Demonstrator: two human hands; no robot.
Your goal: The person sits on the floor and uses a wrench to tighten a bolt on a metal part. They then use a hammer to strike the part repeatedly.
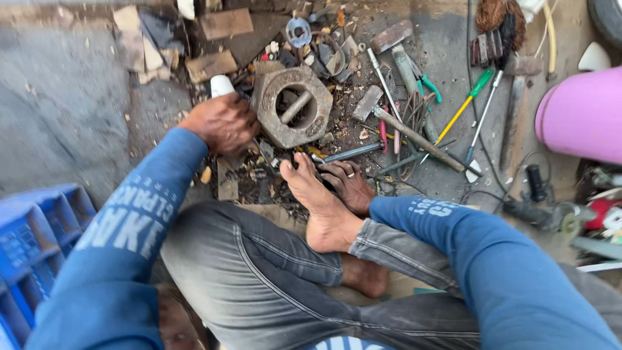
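Sitting at twelve o'clock of your legs, the hexagonal metal block (293,107) looks heavy, rigid and rough; take it by its outer flats. Your left hand (223,123), at its nine o'clock, is closed around a small white tube (221,85). Your right hand (346,185), at six o'clock, rests fingers down; its grasp cannot be told.

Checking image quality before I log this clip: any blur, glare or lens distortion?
Head view: soft even daylight, no glare. Wide-lens stretch at the edges bends the blue crate and sleeves. Left hand on the white tube is sharp; right hand sits partly hidden behind the foot.
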